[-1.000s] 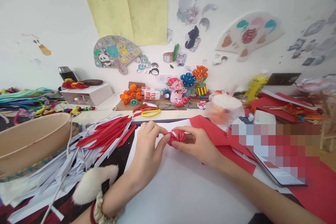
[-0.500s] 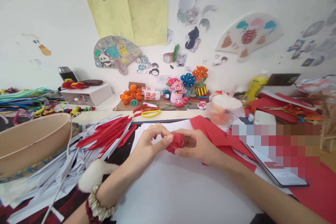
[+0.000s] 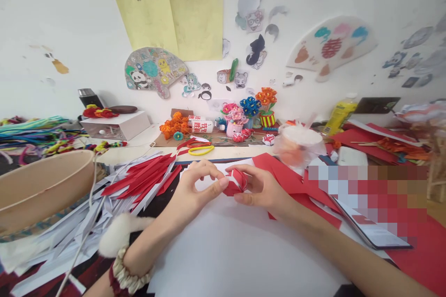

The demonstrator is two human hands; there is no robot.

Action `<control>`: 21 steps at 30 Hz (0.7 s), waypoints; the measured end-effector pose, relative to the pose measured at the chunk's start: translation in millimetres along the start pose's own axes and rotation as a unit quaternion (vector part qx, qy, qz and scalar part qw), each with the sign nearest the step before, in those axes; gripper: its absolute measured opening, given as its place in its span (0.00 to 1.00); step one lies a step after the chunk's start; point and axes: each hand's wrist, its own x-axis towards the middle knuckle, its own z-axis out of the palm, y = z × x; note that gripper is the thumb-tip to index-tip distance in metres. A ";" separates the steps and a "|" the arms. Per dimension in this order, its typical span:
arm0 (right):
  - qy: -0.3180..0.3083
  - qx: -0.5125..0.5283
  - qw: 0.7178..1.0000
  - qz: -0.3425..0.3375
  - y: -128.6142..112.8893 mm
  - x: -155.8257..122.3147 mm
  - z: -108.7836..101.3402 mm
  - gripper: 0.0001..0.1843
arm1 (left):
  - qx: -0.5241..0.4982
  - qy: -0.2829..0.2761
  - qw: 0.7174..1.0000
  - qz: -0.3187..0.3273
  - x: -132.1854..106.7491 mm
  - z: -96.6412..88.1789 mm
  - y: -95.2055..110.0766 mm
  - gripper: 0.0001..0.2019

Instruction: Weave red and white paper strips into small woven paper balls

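Note:
Both my hands meet over a white sheet (image 3: 237,250) at the table's middle. Between them is a small red and white folded paper ball (image 3: 236,181). My left hand (image 3: 195,190) pinches its left side with thumb and curled fingers. My right hand (image 3: 259,188) wraps round its right side, thumb on top. A cream scrunchie and a fluffy white pompom (image 3: 116,239) sit at my left wrist.
Red and white paper strips (image 3: 139,178) lie left of my hands, beside a tan bowl (image 3: 38,185). Yellow-handled scissors (image 3: 199,148), a glue bottle (image 3: 201,125), paper flower pots (image 3: 266,111), a plastic cup (image 3: 298,144) and red paper sheets (image 3: 289,171) stand behind and right.
My hands have turned the paper ball between the fingers and lifted it slightly. My left wrist has shifted a little toward me.

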 end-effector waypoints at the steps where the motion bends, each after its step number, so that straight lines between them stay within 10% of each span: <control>1: 0.001 0.015 1.000 0.009 -1.6 -0.3 -0.3 0.31 | 0.006 -0.001 1.000 0.009 -0.2 0.5 0.8 0.13; 5: -0.041 0.173 0.982 0.070 -6.9 -2.8 3.6 0.40 | 0.019 0.032 0.998 0.041 -1.5 5.3 0.7 0.14; 11: -0.080 0.300 0.938 0.153 -5.4 -2.8 23.5 0.27 | 0.045 0.031 0.995 0.078 -5.4 19.3 -1.1 0.12; 21: -0.016 0.273 0.953 0.128 2.0 1.2 28.3 0.12 | 0.110 0.057 0.991 0.056 -6.7 28.9 2.5 0.12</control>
